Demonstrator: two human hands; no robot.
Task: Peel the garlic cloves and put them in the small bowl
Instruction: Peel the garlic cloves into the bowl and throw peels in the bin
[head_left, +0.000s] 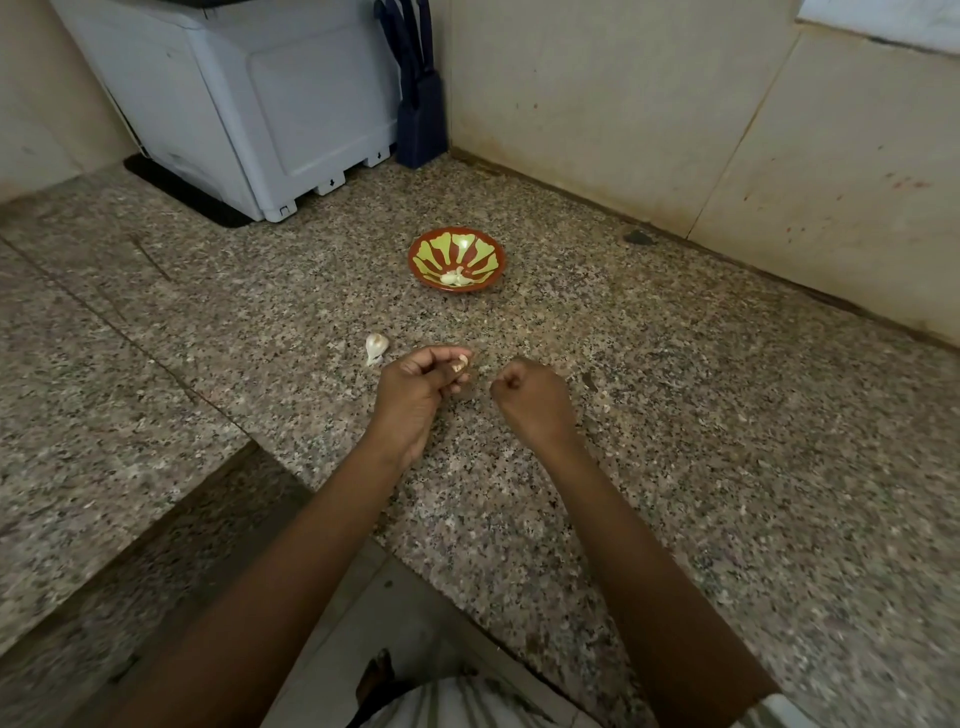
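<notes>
Head view: left hand fingers pinch a garlic clove, right hand clenched, seemingly empty; strip skin fully before small bowl.

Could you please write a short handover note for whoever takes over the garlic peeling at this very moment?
Left hand: pinching a garlic clove at its fingertips, skin apparently partly on.
Right hand: closed in a loose fist beside it; I cannot tell whether it holds anything.
Small bowl: farther back on the granite counter, a few peeled cloves inside.
Garlic piece: unpeeled, on the counter left of the hands.
Left to do: finish the held clove, drop it in the bowl, then peel that remaining piece.
</notes>
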